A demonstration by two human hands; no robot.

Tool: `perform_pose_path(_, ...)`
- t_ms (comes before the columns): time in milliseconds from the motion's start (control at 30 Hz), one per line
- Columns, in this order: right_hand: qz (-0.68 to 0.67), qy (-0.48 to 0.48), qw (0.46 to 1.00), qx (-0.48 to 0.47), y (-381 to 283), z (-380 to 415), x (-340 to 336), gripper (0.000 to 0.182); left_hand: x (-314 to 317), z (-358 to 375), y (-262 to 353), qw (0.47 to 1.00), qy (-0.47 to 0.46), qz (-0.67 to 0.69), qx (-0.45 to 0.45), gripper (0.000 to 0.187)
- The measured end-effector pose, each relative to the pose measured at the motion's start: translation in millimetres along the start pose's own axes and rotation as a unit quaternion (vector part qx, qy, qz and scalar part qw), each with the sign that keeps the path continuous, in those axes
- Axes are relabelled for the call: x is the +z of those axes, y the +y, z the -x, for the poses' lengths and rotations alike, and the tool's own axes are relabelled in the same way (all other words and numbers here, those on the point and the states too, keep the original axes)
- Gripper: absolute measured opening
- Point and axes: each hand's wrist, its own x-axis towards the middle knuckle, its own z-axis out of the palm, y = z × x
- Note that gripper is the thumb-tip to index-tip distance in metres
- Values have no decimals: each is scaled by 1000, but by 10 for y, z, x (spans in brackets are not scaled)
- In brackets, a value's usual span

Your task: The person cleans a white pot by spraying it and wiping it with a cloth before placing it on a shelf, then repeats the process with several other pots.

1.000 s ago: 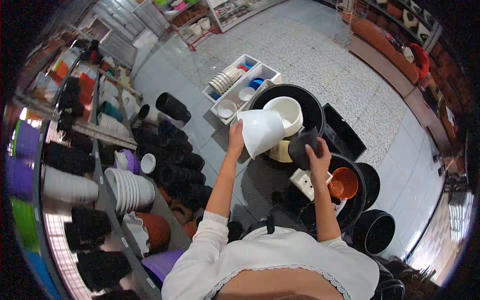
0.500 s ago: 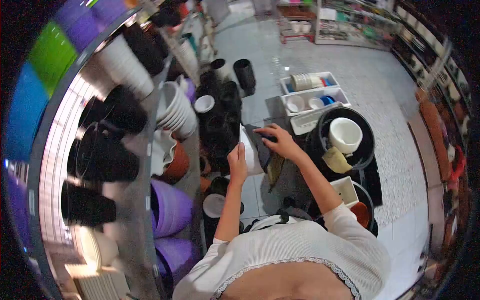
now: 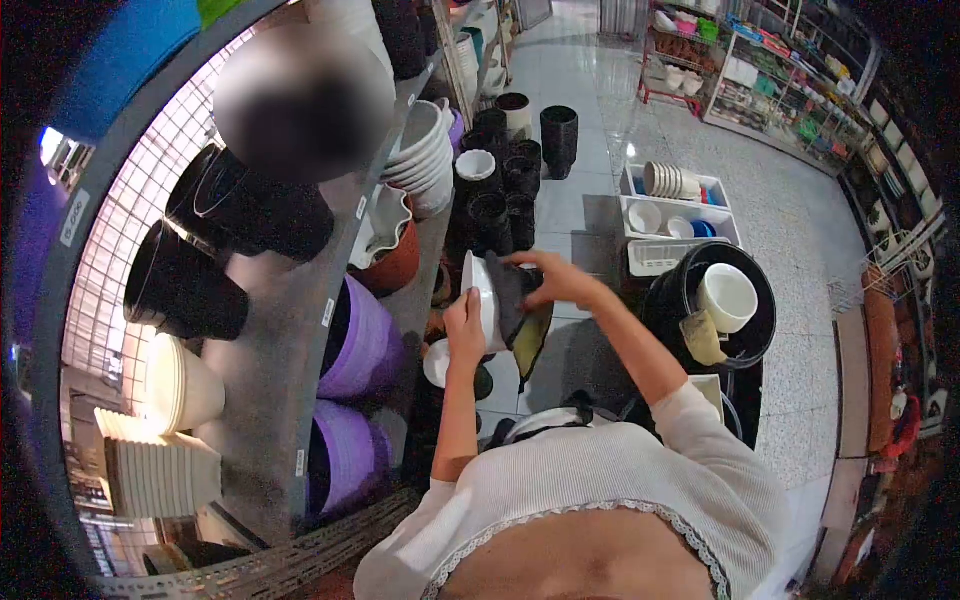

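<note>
Left hand (image 3: 463, 322) fingers grip white pot (image 3: 485, 297); right hand (image 3: 553, 277) fingers press dark cloth (image 3: 512, 296) against pot, beside left fingers.

Shop: shelves (image 3: 300, 330) of stacked pots (image 3: 425, 155)

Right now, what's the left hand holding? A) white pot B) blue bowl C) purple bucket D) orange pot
A: the left hand grips the rim of a white pot, while the right hand presses a dark cloth into it.
</note>
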Motion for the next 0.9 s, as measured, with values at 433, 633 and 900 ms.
perform_pose_path(433, 64, 162, 985, 2, -139, 309, 281, 79, 79, 44, 116, 994, 99, 4, 42, 38)
perform_pose_path(633, 333, 207, 920, 23, -734, 561, 750, 73, 422, 40, -51, 983, 107, 134, -63, 40)
perform_pose_path(900, 50, 406, 896, 174, 487, 1393, 129, 43, 662, 145, -310, 982, -7, 160, -103, 34)
